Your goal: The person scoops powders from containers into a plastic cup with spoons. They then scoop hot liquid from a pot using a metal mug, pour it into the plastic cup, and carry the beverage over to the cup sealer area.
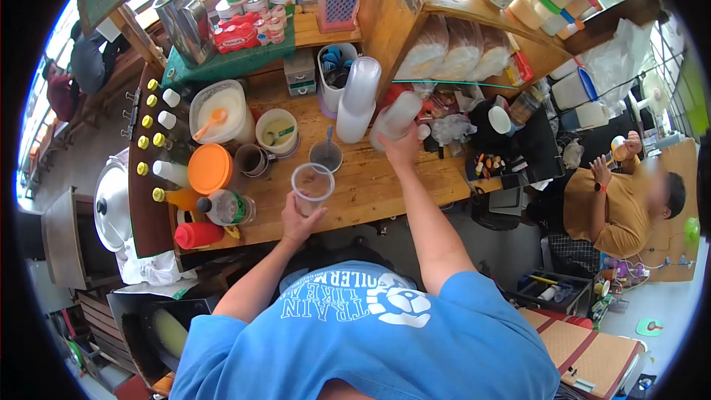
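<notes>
My left hand (pixel 302 218) is wrapped around a clear plastic cup (pixel 312 182), its wide mouth facing up near the counter's front edge. My right hand (pixel 401 148) grips the lower part of a stack of clear plastic cups (pixel 401 112), which leans to the right. Just left of it stands a taller cup stack (pixel 356 107). Behind the held cup is a grey cup (pixel 326 155) with a spoon handle sticking out. What is inside the held cup, if anything, I cannot make out.
Left on the wooden counter (pixel 355 200) are an orange-lidded tub (pixel 209 168), a white powder container (pixel 221 111), and several bottles (pixel 172 172). A pink straw basket (pixel 340 9) and metal pitcher (pixel 184 26) stand behind. A person (pixel 618 204) in a brown shirt is at right.
</notes>
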### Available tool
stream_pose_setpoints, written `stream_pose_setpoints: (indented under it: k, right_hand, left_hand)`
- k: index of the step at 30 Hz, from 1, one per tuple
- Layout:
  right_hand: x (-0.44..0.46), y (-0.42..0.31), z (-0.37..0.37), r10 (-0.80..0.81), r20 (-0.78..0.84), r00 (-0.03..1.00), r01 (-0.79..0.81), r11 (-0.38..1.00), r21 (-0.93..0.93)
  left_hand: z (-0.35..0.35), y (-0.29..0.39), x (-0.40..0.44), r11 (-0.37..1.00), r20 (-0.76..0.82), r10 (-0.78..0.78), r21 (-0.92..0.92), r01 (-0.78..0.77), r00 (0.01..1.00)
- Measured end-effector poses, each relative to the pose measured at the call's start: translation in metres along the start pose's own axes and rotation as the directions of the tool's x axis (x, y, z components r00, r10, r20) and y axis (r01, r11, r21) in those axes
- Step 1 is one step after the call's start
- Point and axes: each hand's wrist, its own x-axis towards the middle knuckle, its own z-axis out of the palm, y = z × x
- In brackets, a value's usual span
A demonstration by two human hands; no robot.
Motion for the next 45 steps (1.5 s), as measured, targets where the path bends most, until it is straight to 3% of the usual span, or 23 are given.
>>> stream_pose_setpoints:
  k: [1, 6, 8, 12, 15, 18, 21, 23, 24, 26, 30, 33, 36, 38, 39, 41, 42, 43, 45]
  right_hand:
    - [0.001, 0.011, 0.01, -0.028, -0.082, 0.996, 0.029, 0.999, 0.019]
    - [-0.003, 0.019, 0.024, 0.039, -0.169, 0.985, -0.038, 0.999, 0.011]
    - [-0.001, 0.024, 0.024, 0.022, -0.183, 0.983, -0.021, 1.0, 0.009]
    - [-0.004, 0.019, 0.018, -0.049, -0.193, 0.98, 0.061, 0.996, 0.062]
    - [0.002, 0.008, 0.012, -0.124, -0.211, 0.97, 0.136, 0.99, 0.044]
    - [0.016, -0.002, 0.005, -0.168, -0.236, 0.957, 0.185, 0.981, 0.053]
    - [0.01, -0.005, -0.003, -0.153, -0.232, 0.961, 0.168, 0.985, 0.045]
    - [0.008, -0.003, -0.007, -0.154, -0.254, 0.955, 0.162, 0.987, 0.008]
    - [0.006, 0.0, -0.009, -0.184, -0.264, 0.947, 0.194, 0.981, 0.014]
    - [0.002, 0.007, -0.012, -0.209, -0.286, 0.935, 0.232, 0.972, 0.048]
    - [0.007, 0.004, -0.019, -0.209, -0.266, 0.941, 0.245, 0.964, 0.107]
    - [0.024, -0.022, -0.032, -0.293, -0.27, 0.917, 0.322, 0.944, 0.067]
    - [0.03, -0.049, -0.05, -0.34, -0.293, 0.894, 0.388, 0.914, 0.122]
    - [0.033, -0.086, -0.071, -0.609, -0.237, 0.757, 0.611, 0.788, -0.073]
    - [0.03, -0.105, -0.082, -0.613, -0.25, 0.749, 0.617, 0.784, -0.074]
    - [0.024, -0.145, -0.102, -0.771, 0.046, 0.635, 0.762, 0.616, -0.199]
    - [0.025, -0.162, -0.11, -0.793, 0.164, 0.587, 0.809, 0.574, -0.125]
    - [0.023, -0.183, -0.118, -0.801, 0.163, 0.576, 0.817, 0.563, -0.124]
    - [0.016, -0.216, -0.132, -0.662, 0.295, 0.689, 0.676, 0.734, 0.066]
  left_hand:
    - [0.0, -0.021, -0.001, 0.996, -0.049, -0.05, 0.074, 0.054, 0.998]
    - [-0.001, -0.039, 0.011, 0.938, -0.189, -0.155, 0.278, 0.204, 0.97]
    - [0.0, -0.047, 0.017, 0.892, -0.206, 0.031, 0.447, 0.066, 0.978]
    - [-0.006, -0.038, 0.012, 0.885, -0.173, 0.022, 0.461, 0.061, 0.985]
    - [-0.014, -0.025, 0.0, 0.925, -0.226, -0.047, 0.359, 0.128, 0.973]
    - [-0.027, -0.002, -0.007, 0.932, -0.185, 0.002, 0.356, 0.065, 0.983]
    - [-0.034, 0.013, -0.015, 0.919, -0.052, -0.078, 0.383, 0.092, 0.996]
    - [-0.024, 0.015, 0.003, 0.679, 0.195, 0.208, 0.676, -0.285, 0.959]
    - [-0.019, 0.008, 0.011, 0.677, 0.205, 0.206, 0.676, -0.291, 0.957]
    - [-0.007, -0.002, 0.019, 0.514, 0.333, 0.293, 0.736, -0.442, 0.896]
    - [0.002, 0.015, 0.011, 0.581, 0.27, 0.262, 0.722, -0.375, 0.927]
    - [-0.004, 0.068, 0.015, 0.572, 0.235, 0.438, 0.672, -0.47, 0.868]
    - [0.002, 0.142, 0.034, 0.645, 0.174, 0.606, 0.463, -0.608, 0.776]
    - [0.018, 0.215, 0.063, 0.642, 0.016, 0.723, 0.357, -0.679, 0.691]
    - [0.025, 0.26, 0.07, 0.698, -0.038, 0.691, 0.295, -0.652, 0.722]
    - [0.025, 0.303, 0.087, 0.741, -0.099, 0.663, 0.231, -0.631, 0.742]
    - [0.022, 0.311, 0.097, 0.811, 0.0, 0.571, 0.156, -0.564, 0.821]
    - [0.018, 0.316, 0.104, 0.872, 0.105, 0.471, 0.09, -0.481, 0.876]
    - [0.004, 0.316, 0.11, 0.915, 0.104, 0.402, -0.02, -0.402, 0.91]
